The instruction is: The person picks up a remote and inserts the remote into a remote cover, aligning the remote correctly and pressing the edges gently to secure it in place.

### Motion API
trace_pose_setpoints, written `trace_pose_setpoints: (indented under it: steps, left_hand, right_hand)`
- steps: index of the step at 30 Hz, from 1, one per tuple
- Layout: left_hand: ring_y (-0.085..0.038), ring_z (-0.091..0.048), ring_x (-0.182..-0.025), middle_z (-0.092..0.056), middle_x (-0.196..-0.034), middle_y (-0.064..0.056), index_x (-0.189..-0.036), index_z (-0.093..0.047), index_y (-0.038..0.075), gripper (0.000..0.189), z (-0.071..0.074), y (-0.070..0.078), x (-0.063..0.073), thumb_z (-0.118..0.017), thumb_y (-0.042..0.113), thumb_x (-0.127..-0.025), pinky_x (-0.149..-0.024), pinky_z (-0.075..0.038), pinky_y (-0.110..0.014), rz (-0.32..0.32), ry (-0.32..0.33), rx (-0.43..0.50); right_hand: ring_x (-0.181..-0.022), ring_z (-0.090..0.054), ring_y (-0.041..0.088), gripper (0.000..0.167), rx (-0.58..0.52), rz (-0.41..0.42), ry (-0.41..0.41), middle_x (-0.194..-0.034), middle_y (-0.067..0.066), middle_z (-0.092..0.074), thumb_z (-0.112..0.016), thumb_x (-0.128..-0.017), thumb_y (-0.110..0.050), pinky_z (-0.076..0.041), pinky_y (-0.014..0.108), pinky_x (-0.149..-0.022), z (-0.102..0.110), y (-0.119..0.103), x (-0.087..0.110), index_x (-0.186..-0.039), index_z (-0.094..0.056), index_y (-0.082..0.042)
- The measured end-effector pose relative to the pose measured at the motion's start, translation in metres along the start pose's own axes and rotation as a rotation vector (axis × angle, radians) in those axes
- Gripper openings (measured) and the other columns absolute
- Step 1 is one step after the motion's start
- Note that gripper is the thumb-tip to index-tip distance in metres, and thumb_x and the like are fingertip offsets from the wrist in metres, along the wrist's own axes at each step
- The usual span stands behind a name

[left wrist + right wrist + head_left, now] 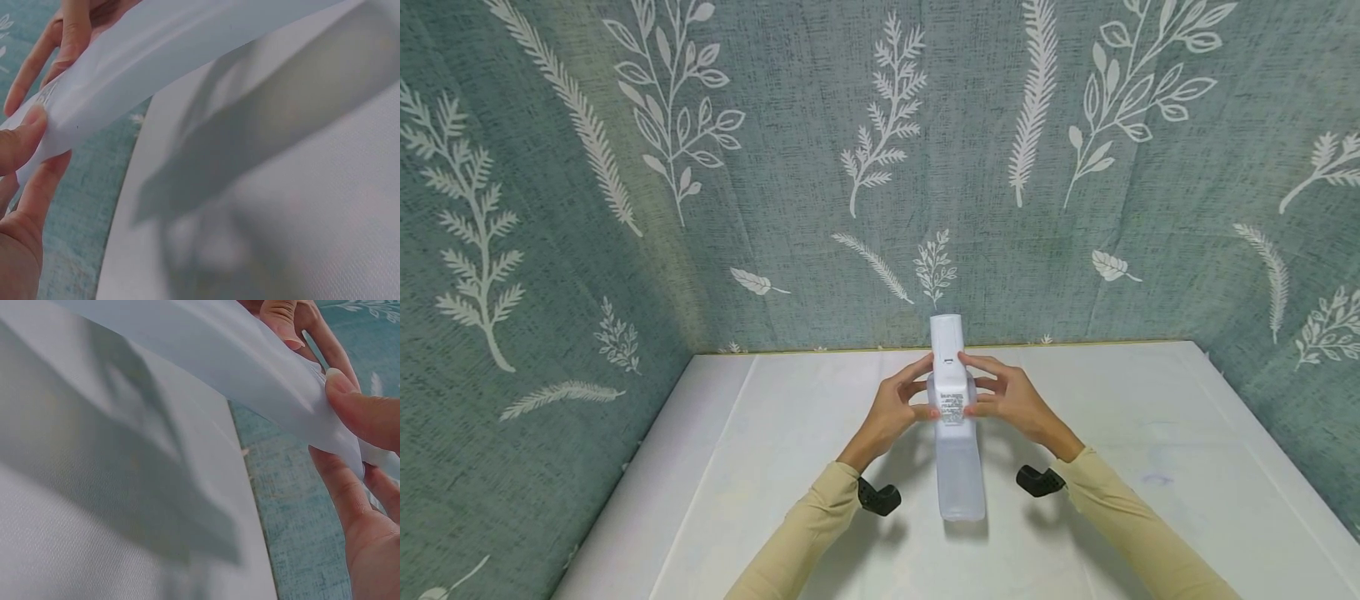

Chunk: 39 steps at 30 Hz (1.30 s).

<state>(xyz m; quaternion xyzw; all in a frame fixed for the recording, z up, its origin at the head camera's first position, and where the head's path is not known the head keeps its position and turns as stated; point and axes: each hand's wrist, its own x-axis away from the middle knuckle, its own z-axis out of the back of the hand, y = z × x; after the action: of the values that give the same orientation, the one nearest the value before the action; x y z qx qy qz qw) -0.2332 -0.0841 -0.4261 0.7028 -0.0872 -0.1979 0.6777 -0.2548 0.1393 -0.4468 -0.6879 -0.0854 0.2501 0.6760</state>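
Note:
Held above the white table is a long white device (947, 333) with a small port, a printed label (952, 408) and a paler, slightly see-through lower part (961, 483). From its left side my left hand (891, 412) grips it, the thumb beside the label. My right hand (1018, 404) holds the opposite edge in much the same way. Both wrist views show the pale surface running between the thumb and fingers of each hand. What kind of device it is cannot be told.
The white table (760, 500) meets a green-grey leaf-patterned cloth (805, 167) at the back and both sides. A black wrist mount (880, 497) hangs under the left sleeve, another black mount (1039, 481) under the right. The device's shadow (250, 137) falls on the tabletop.

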Motion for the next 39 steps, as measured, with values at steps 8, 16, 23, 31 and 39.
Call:
trace_pose_setpoints:
  steps: [8,16,23,31,39]
  left_hand:
    - [-0.036,-0.046,-0.124,-0.039,-0.146,-0.012,-0.144,-0.039,0.004,0.079,0.002,-0.001,0.001,-0.066,-0.019,-0.074,-0.09,-0.049,-0.038,0.0,0.01,0.02]
    - [-0.035,-0.047,-0.123,-0.041,-0.145,-0.013,-0.143,-0.04,0.004,0.078,0.002,0.0,0.002,-0.066,-0.02,-0.073,-0.09,-0.049,-0.037,0.003,0.017,0.014]
    - [-0.035,-0.047,-0.123,-0.041,-0.145,-0.012,-0.143,-0.041,0.005,0.079,0.005,-0.01,-0.002,-0.068,-0.019,-0.072,-0.091,-0.049,-0.038,-0.004,0.021,0.007]
    - [-0.03,-0.048,-0.123,-0.044,-0.143,-0.006,-0.141,-0.046,0.015,0.079,0.009,-0.027,-0.007,-0.07,-0.017,-0.073,-0.091,-0.049,-0.038,-0.012,0.047,0.004]
    - [-0.031,-0.051,-0.121,-0.047,-0.141,-0.009,-0.14,-0.047,0.012,0.078,0.009,-0.029,-0.006,-0.068,-0.019,-0.072,-0.089,-0.05,-0.038,-0.039,0.07,-0.004]
  right_hand:
    - [-0.118,-0.049,0.04,0.077,-0.009,0.006,-0.004,-0.148,0.017,-0.032,-0.073,-0.075,0.009,-0.054,0.035,-0.082,-0.001,0.002,-0.001,-0.142,-0.04,-0.001]
    - [-0.118,-0.051,0.035,0.077,-0.006,-0.019,0.006,-0.148,0.013,-0.035,-0.075,-0.074,0.006,-0.054,0.037,-0.083,-0.002,0.003,-0.001,-0.142,-0.042,-0.004]
    - [-0.119,-0.049,0.039,0.077,0.0,-0.017,0.002,-0.146,0.014,-0.036,-0.076,-0.074,0.005,-0.053,0.038,-0.083,-0.001,0.004,-0.001,-0.142,-0.042,-0.004]
    - [-0.118,-0.051,0.036,0.076,-0.003,-0.017,0.016,-0.145,0.014,-0.037,-0.076,-0.073,0.007,-0.053,0.037,-0.084,-0.002,0.005,-0.003,-0.141,-0.043,-0.003]
    - [-0.118,-0.051,0.037,0.075,0.01,-0.007,0.015,-0.144,0.016,-0.038,-0.076,-0.073,0.005,-0.053,0.037,-0.084,-0.004,0.006,-0.003,-0.14,-0.044,-0.002]
